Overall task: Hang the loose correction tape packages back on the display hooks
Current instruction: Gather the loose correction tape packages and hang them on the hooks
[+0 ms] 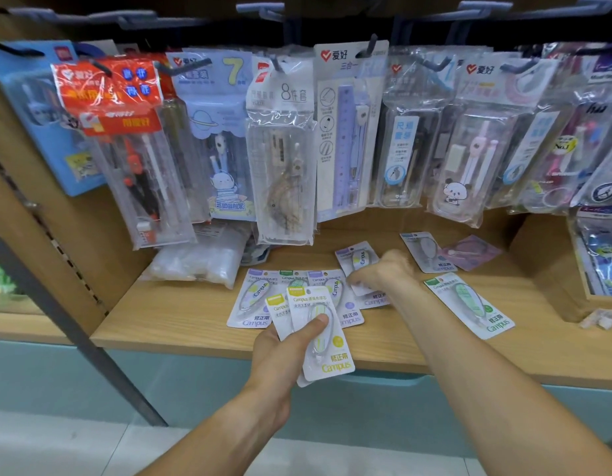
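Note:
My left hand (284, 352) grips a small stack of white Campus correction tape packages (326, 341), the top one yellow-labelled, held above the shelf's front edge. My right hand (383, 271) reaches down onto the wooden shelf (180, 314) and pinches the edge of a purple-labelled package (357, 261); motion blur hides the fingertips. Several more packages lie flat on the shelf: a fan of them (254, 297) behind my left hand, a green one (471, 305) at the right, another (428, 250) farther back. Display hooks (368, 48) run along the rail above.
Bagged compass and ruler sets (284, 149) hang in a dense row over the back of the shelf. A clear plastic bag (201, 259) lies at the back left and a pink package (471, 252) at the back right. A wooden box (551, 266) stands at the right.

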Action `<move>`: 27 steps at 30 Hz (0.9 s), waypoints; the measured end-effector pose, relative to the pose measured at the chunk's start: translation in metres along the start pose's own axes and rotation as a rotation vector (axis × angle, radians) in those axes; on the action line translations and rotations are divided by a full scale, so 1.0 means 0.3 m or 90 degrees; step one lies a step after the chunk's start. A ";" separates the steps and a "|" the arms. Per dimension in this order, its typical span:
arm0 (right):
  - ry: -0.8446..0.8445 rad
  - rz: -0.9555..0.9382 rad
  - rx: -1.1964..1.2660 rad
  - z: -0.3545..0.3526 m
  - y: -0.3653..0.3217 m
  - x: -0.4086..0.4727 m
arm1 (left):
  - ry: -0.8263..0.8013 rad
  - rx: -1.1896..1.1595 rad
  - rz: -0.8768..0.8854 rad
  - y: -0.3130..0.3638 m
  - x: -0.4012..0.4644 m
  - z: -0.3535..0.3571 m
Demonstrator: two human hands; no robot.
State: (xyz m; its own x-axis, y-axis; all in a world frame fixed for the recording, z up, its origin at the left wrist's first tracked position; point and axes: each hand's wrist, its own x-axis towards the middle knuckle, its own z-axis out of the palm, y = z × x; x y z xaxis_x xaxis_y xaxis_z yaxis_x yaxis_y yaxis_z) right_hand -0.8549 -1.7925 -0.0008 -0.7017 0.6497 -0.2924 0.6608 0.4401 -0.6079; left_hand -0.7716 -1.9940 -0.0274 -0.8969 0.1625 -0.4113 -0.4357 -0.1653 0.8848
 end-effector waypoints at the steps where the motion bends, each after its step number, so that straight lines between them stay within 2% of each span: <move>1: -0.013 -0.002 0.037 -0.010 0.004 -0.004 | 0.000 0.003 0.004 -0.001 -0.001 0.002; 4: -0.039 0.018 0.174 -0.034 0.039 -0.003 | -0.018 0.036 0.034 -0.002 -0.009 0.008; 10: 0.021 0.049 0.397 -0.123 0.169 -0.001 | -0.139 0.203 0.052 0.001 -0.003 0.036; 14: -0.056 0.022 0.466 -0.142 0.218 -0.022 | -0.199 0.262 0.029 -0.010 -0.009 0.097; 17: -0.124 -0.008 0.429 -0.140 0.206 -0.035 | -0.242 0.286 0.019 -0.021 -0.017 0.131; 19: -0.152 -0.027 0.380 -0.147 0.178 -0.036 | -0.231 0.269 0.027 -0.026 -0.019 0.131; 22: -0.208 -0.049 0.312 -0.162 0.117 -0.046 | -0.167 0.209 0.050 -0.026 -0.028 0.104; 27: -0.192 -0.054 0.157 -0.102 0.046 -0.064 | -0.041 0.093 0.057 -0.025 -0.033 0.066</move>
State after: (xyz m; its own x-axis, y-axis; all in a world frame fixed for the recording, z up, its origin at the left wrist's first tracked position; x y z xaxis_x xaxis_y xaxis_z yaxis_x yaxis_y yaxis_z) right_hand -0.8242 -1.7798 0.0190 -0.8223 0.3895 -0.4150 0.5389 0.2984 -0.7878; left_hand -0.7581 -1.9752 -0.0256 -0.9226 0.2169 -0.3189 -0.3349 -0.0403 0.9414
